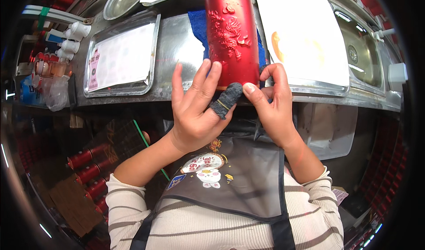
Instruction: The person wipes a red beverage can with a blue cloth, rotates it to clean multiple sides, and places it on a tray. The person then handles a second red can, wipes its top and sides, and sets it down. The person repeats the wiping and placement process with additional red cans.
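Observation:
A red metallic cylinder [232, 33] with a raised relief on its side lies on a blue cloth [198, 28], its near end toward me. My left hand [197, 104] has its fingers stretched along the cylinder's left side, with two fingertips touching it. A dark grey cloth finger cover [226, 100], banded with a thin yellowish ring, wraps the left thumb, which presses at the near rim. My right hand [274, 101] is bent at the near right corner, thumb tip at the rim and index finger curled. Beneath it shows a dark pointed thing [257, 129], mostly hidden by the hand.
Left on the steel counter sits a metal tray [152, 50] with a white sheet. To the right, white paper [305, 37] covers another tray beside a metal sink [361, 50]. White cups [73, 37] stand far left. Several red cylinders [86, 159] lie below left; a translucent bin [327, 130] is under the counter.

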The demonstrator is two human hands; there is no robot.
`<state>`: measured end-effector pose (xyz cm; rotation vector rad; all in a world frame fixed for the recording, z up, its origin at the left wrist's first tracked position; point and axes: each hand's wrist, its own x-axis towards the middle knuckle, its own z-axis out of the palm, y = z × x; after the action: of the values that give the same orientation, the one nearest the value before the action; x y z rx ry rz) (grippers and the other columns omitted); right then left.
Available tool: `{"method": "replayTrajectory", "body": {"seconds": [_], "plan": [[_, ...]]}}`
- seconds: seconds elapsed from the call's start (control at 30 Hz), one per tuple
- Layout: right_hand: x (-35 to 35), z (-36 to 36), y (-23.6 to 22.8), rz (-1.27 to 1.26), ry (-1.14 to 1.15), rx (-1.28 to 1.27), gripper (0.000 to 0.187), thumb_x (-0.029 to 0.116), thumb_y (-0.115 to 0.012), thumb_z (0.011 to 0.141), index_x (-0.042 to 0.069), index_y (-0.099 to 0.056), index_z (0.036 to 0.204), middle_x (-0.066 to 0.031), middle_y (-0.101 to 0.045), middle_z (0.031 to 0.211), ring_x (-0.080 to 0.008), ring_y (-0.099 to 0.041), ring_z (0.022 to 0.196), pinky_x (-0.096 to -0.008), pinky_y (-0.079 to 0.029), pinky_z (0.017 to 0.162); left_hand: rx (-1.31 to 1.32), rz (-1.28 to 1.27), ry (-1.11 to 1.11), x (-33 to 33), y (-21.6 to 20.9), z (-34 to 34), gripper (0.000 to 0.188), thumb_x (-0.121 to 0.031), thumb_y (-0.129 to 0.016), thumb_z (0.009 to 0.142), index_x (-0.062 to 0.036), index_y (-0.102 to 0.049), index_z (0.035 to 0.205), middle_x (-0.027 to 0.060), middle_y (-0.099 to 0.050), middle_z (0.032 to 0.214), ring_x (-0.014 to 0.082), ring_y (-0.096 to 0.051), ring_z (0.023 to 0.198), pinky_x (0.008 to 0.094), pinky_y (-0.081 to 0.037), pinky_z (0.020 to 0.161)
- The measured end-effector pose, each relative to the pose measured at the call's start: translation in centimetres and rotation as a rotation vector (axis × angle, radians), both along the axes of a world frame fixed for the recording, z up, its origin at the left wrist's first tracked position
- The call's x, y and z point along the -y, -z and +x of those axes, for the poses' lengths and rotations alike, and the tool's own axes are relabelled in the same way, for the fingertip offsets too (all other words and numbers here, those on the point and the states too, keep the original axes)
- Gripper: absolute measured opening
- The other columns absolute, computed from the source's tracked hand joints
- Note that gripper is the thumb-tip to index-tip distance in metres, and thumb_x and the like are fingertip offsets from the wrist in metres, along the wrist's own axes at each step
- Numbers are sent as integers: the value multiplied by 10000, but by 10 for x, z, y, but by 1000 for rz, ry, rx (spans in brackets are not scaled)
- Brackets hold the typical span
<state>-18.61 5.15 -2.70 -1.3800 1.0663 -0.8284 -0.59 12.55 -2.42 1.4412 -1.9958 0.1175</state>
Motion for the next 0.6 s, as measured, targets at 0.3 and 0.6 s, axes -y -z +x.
{"method": "replayTrajectory", "body": {"seconds": [0.3, 0.6], "plan": [[-3, -20, 2, 127, -79, 195, 185, 70, -595, 981, 46, -516, 1147, 65, -523, 691, 9, -428, 575, -178, -311, 535, -7, -22, -98, 32, -10, -17, 329, -170, -832, 676, -4, -728, 941, 248, -563, 1434, 429, -538, 1338, 727, -224, 1119], [-11, -11, -5, -316, -7, -100, 460, 128, -775, 797, 9, -562, 1188, -87, -540, 1021, -115, -471, 638, -254, -386, 557, -358, 69, -105, 9, 15, -2, 613, -121, -893, 720, 52, -656, 1258, 279, -525, 1459, 432, -520, 1354, 637, -300, 1139]]}}
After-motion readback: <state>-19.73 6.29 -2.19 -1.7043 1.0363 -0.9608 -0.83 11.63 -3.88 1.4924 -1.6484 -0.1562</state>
